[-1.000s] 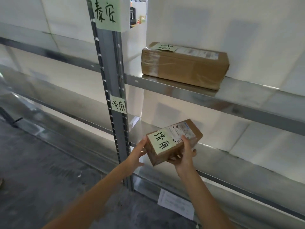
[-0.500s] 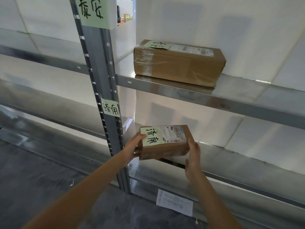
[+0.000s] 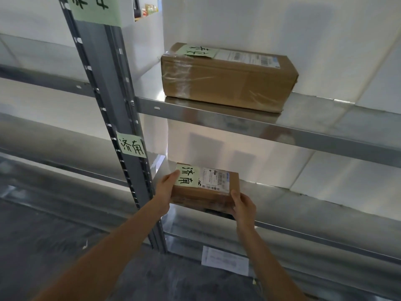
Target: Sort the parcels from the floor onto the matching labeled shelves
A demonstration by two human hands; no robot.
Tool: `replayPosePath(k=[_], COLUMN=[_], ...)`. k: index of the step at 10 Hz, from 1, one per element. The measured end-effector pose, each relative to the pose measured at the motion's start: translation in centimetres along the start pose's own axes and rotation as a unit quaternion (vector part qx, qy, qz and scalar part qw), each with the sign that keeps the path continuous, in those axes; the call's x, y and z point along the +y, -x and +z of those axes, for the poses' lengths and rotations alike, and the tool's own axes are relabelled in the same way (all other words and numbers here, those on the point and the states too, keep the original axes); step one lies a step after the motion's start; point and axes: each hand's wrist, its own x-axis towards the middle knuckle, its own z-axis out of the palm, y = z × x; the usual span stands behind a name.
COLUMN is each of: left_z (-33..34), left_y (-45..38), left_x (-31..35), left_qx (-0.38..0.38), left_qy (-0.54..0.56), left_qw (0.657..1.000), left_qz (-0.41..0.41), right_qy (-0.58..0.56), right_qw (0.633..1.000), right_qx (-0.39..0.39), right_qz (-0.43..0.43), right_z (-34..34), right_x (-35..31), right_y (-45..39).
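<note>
lower shelf (image 3: 303,205) | small parcel (image 3: 208,187) | left hand (image 3: 166,192), right hand (image 3: 243,206) gripping ends

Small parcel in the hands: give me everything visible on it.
The small parcel is a flat brown cardboard box, top face up and roughly level. A green note with handwritten Chinese characters covers its top left; a white printed shipping label with barcodes sits beside that. The left hand holds its left end, the right hand its front right corner. It sits at the lower shelf's front edge; contact with the shelf is unclear.
</note>
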Motion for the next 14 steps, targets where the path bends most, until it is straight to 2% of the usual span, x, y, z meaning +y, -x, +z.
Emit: replayPosePath(k=[1, 3, 6, 8, 10, 12, 14], left_z=[0.6, 0.5, 0.7, 0.5, 1.1, 1.7, 0.7], left_y=[-0.4, -2.3, -4.3, -6.1, -6.1, -3.9, -0.4], left_x=[0.4, 0.9, -0.4, -2.1, -2.8, -2.7, -4.6], left_qx=[0.021, -0.017, -0.072, -0.066, -0.061, -0.007, -0.023], left_qy=[-0.027, -0.05, -0.059, -0.044, -0.06, -0.065, -0.106], left_qw=[0.999, 0.999, 0.996, 0.997, 0.996, 0.993, 0.979], left_qz=[0.008, 0.009, -0.015, -0.01, 0.039, 0.095, 0.174], right_qy=[0.014, 0.066, 0.097, 0.102, 0.085, 0.098, 0.096], right_qw=[1.0, 0.998, 0.995, 0.994, 0.996, 0.994, 0.994], right_qx=[-0.001, -0.013, -0.015, -0.026, -0.019, -0.037, -0.048], right_qz=[0.022, -0.002, 0.012, 0.015, 0.013, 0.006, -0.003], right_z=[0.5, 0.2, 0.9, 1.0, 1.3, 0.8, -1.8], right_x=[0.6, -0.5, -0.6, 0.5, 1.2, 1.3, 1.9], right_y=[-0.4, -1.6, -3.8, -4.4, -5.1, -4.8, -2.0])
